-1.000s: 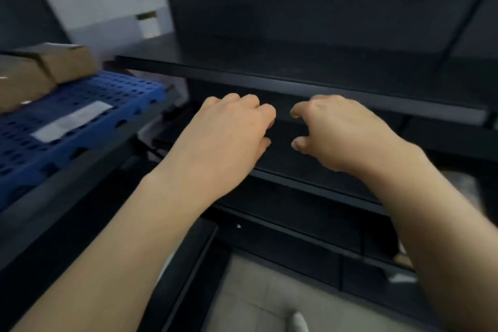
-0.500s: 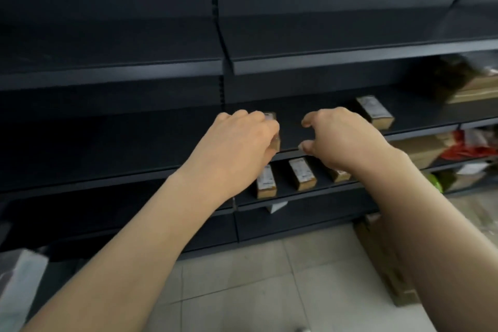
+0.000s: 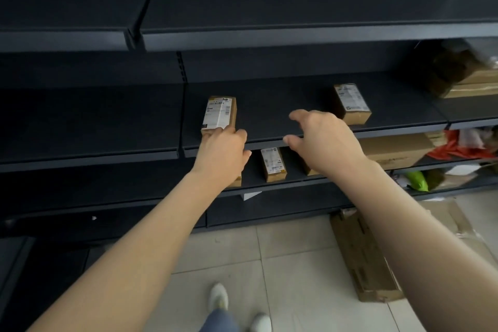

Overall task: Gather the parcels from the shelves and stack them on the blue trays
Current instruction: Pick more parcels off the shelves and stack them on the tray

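my left hand (image 3: 222, 152) touches the near end of a brown box w/ white label (image 3: 219, 115), grip unclear; right hand (image 3: 322, 137) open, empty.

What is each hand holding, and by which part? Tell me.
The left hand touches the near end of the left parcel on the shelf; a closed grasp cannot be told. The right hand is open, holding nothing.

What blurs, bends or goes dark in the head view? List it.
Head view: shelf edges bow from wide-angle distortion; cluttered goods at the upper right smear with motion blur; shelving is dim, floor tiles brighter; left parcel label visible but illegible.
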Demonstrator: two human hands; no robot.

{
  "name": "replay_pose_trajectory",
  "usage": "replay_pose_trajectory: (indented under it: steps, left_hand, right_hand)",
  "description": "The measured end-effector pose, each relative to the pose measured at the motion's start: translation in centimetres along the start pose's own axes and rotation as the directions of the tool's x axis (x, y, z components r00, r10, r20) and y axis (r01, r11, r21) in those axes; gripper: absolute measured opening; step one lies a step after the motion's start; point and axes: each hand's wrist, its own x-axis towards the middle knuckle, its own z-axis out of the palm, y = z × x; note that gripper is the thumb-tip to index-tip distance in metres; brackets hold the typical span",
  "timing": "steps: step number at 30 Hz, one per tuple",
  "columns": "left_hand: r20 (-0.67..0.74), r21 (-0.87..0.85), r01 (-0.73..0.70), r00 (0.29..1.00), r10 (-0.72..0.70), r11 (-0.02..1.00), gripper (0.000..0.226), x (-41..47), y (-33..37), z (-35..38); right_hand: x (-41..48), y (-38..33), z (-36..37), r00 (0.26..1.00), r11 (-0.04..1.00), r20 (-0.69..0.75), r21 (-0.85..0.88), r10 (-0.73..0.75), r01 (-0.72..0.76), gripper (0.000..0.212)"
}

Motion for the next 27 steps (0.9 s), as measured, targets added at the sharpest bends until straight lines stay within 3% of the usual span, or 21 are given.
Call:
replay_pose_trajectory:
  steps: [12,22,27]
  left_hand:
    - [0.006,-0.061,0.291,0.957,-0.291,0.955,0.045,7.5,-4.1,6.2]
    - [0.166,-0.105,0.537,0.839,-0.518,0.837,0.092,13.5,-7.0,10.3]
    - [0.157,-0.179,0.582,0.813,-0.561,0.793,0.087,14.8,-6.8,10.5]
  right_hand:
    - [7.6,0.6,4.6,0.990,0.996,0.111,-0.004,-0.090,0.091,0.048]
    - [13.9,1.4,7.3,0.983,0.994,0.145,0.024,-0.110,0.108,0.047]
    - [15.2,2.4,8.1,0.979,0.994,0.174,0.049,-0.104,0.097,0.048]
